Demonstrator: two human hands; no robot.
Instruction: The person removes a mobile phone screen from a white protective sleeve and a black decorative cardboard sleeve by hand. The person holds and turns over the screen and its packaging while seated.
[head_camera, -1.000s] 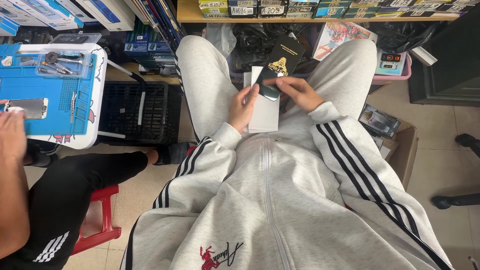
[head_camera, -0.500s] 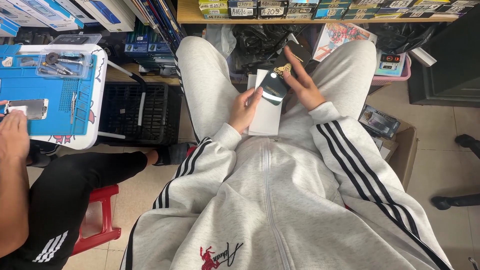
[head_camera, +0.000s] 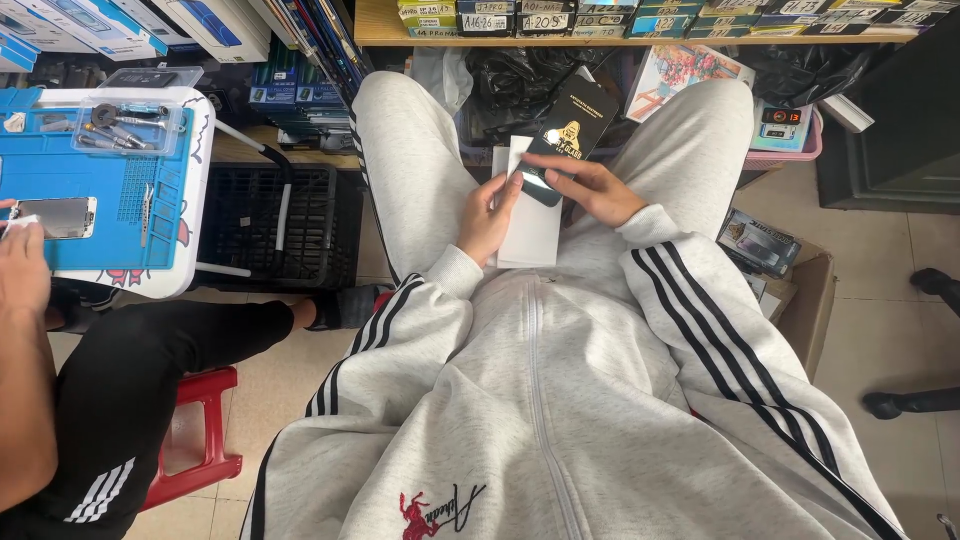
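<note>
The person sat w/ knees apart, grey tracksuit filling most of the view, shelves (head_camera: 640, 25) of boxed stock ahead. To the left a co-worker's hand (head_camera: 20, 270) rested by a phone (head_camera: 60, 216) on a blue mat (head_camera: 120, 190), well apart from the work. A black crate (head_camera: 265, 225) stood between the two people; a cardboard box (head_camera: 800, 290) sat just beside the right thigh.

On the lap lay a white sheet (head_camera: 530, 215), w/ the left hand (head_camera: 490, 215) curled round its left edge, fingers closed on it. The right hand (head_camera: 590, 190) pinched a black sleeve (head_camera: 572, 125) near its lower end, the sleeve tilted up toward the shelves. Where sleeve and sheet met there was a small dark, glossy piece (head_camera: 535, 185), prob. glass, though the view was too small to be sure.

Risks, judged from this: nothing but two thighs supported the sheet, so a knee shift could tip it into the gap btw the legs and onto the floor. The pinch on the sleeve was low and light; if the open end dipped, the contents could slide out. Fingertips on the glossy piece could smear it, or flex it enough to crack.
</note>
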